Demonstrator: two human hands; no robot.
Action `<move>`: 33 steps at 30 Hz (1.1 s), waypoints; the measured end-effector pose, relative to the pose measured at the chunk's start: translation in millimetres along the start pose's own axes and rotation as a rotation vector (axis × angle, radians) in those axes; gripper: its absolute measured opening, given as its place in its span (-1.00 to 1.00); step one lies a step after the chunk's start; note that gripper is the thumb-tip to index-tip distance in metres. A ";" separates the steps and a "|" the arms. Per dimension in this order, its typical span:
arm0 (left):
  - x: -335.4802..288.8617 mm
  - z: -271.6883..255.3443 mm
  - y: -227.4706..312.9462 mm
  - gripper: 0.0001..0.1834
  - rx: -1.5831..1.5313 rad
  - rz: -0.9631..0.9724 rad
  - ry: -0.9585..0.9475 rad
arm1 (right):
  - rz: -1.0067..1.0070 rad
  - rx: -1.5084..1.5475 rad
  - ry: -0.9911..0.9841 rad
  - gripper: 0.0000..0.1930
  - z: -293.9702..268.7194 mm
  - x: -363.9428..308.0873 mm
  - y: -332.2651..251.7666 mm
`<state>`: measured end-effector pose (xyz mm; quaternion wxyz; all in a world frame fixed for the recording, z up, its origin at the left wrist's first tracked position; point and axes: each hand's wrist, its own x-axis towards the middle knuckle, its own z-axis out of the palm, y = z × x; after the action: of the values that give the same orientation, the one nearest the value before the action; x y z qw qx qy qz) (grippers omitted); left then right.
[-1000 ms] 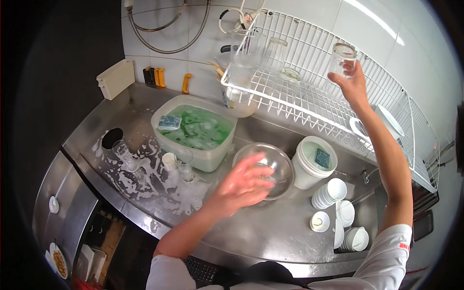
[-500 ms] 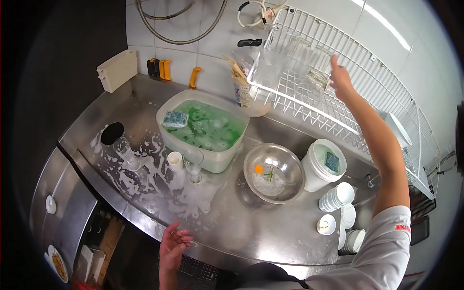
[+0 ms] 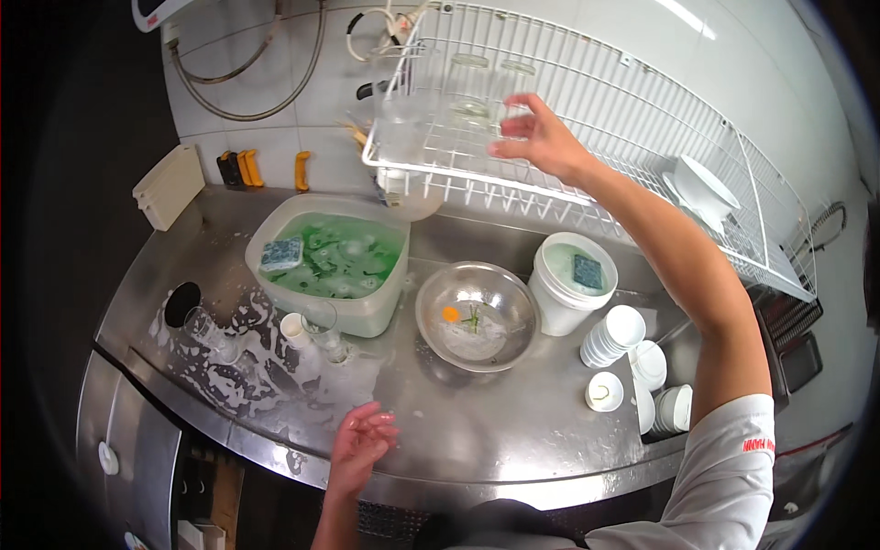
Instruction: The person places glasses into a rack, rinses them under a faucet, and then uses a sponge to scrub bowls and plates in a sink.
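Observation:
My right hand [image 3: 543,142] is raised in front of the white wire rack [image 3: 587,128], fingers apart and holding nothing. Just left of it, clear drinking glasses [image 3: 469,78] stand in the rack, and a larger clear vessel [image 3: 406,124] is at the rack's left end. Low over the steel counter's front edge hovers my left hand [image 3: 363,442], wet, its fingers loosely bent and apart with nothing in them. Beyond it on the counter are a tall clear glass [image 3: 323,335], a small white cup [image 3: 294,330] and another clear glass [image 3: 211,335] amid suds.
A tub [image 3: 371,316] of green soapy water with a sponge [image 3: 281,254] stands at the back left. A metal bowl [image 3: 431,335] with scraps sits mid-counter, beside a white bucket [image 3: 559,312]. Stacked white cups [image 3: 614,335] and a small bowl [image 3: 603,391] are at right.
The view has swung to the right. My right hand has turned from a thumb-up pose to spread fingers pointing left, still beside the rack's glasses. My left hand stays low by the counter edge.

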<state>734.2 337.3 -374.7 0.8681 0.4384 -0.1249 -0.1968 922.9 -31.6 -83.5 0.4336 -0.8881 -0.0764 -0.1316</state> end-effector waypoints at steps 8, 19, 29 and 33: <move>0.1 26.4 -22.7 -0.37 0.022 0.003 -0.106 | -0.035 -0.208 -0.019 0.03 21.4 40.2 -10.9; -53.7 19.8 -39.0 -0.42 0.033 -0.051 0.019 | -0.014 -0.196 0.150 0.01 34.1 57.4 -1.8; -70.6 28.5 -35.4 -0.42 0.042 -0.030 0.034 | 0.399 0.452 0.045 -0.14 -6.7 25.3 7.7; -64.1 35.9 -37.0 -0.41 0.044 -0.074 -0.020 | 0.304 1.108 0.412 -0.16 -42.1 -8.1 1.2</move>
<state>654.5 320.7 -386.5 0.8490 0.4598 -0.1217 -0.2302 908.4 -65.8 -62.1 0.8509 -0.4876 0.0795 -0.1783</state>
